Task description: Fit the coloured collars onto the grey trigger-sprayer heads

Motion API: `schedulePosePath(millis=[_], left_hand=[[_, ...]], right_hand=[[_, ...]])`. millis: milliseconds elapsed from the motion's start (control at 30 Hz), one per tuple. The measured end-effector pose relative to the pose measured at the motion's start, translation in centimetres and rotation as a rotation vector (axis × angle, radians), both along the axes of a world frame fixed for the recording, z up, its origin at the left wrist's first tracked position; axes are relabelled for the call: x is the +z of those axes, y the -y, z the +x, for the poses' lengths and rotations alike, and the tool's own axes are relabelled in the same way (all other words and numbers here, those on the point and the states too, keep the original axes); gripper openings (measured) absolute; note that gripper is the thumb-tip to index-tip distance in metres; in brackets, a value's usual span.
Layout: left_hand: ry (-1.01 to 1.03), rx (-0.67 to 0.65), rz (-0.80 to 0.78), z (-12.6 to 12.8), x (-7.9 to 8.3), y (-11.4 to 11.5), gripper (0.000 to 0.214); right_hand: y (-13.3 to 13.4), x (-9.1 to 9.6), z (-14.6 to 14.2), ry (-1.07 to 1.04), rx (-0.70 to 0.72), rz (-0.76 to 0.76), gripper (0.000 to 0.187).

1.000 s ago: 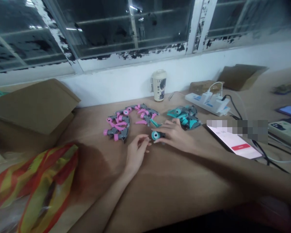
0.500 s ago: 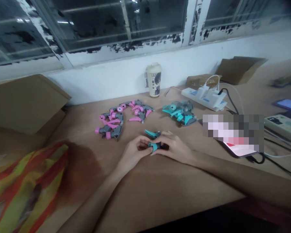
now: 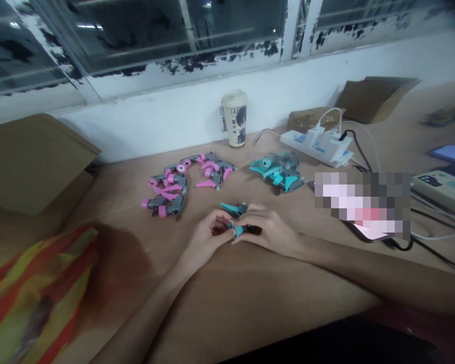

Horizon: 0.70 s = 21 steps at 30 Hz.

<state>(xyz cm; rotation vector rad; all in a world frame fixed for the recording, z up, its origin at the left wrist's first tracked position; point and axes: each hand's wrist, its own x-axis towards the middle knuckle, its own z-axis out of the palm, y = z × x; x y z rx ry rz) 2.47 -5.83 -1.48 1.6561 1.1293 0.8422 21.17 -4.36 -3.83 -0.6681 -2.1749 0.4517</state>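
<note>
Both hands meet over the middle of the brown table (image 3: 250, 298). My right hand (image 3: 269, 230) is curled round a small teal and grey plastic part (image 3: 238, 229), with its teal tip poking out toward my left hand (image 3: 208, 236). My left hand pinches that same part from the other side. A loose teal and grey piece (image 3: 233, 208) lies just behind my fingers. Farther back sit a heap of pink and grey parts (image 3: 182, 182) on the left and a heap of teal and grey parts (image 3: 278, 172) on the right.
A paper coffee cup (image 3: 234, 119) stands against the white wall. A white power strip (image 3: 318, 146) with plugs and cables lies at the back right, a phone (image 3: 367, 227) beside it. Cardboard boxes (image 3: 30, 162) stand at left, and a striped red and yellow bag (image 3: 30, 293) at the near left.
My right hand drew a teal part from near the teal heap toward me. My left hand came in and took hold of it too. The view shifted slightly.
</note>
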Motion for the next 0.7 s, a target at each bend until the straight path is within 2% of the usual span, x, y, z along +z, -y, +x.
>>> schedulePosePath(millis=[233,433,700], left_hand=[[0.064,-0.103,-0.089,0.51,0.78,-0.22,0.015],[0.058,-0.104,-0.089,0.11,0.60,-0.18,0.020],[0.040,-0.117,-0.120,-0.17,0.70,-0.14,0.022]], right_hand=[[0.35,0.39,0.05,-0.063,0.024,-0.061,0.014],[0.48,0.61,0.08,-0.110,-0.041,-0.122,0.023],[0.43,0.41,0.25,-0.125,-0.006,-0.145,0.026]])
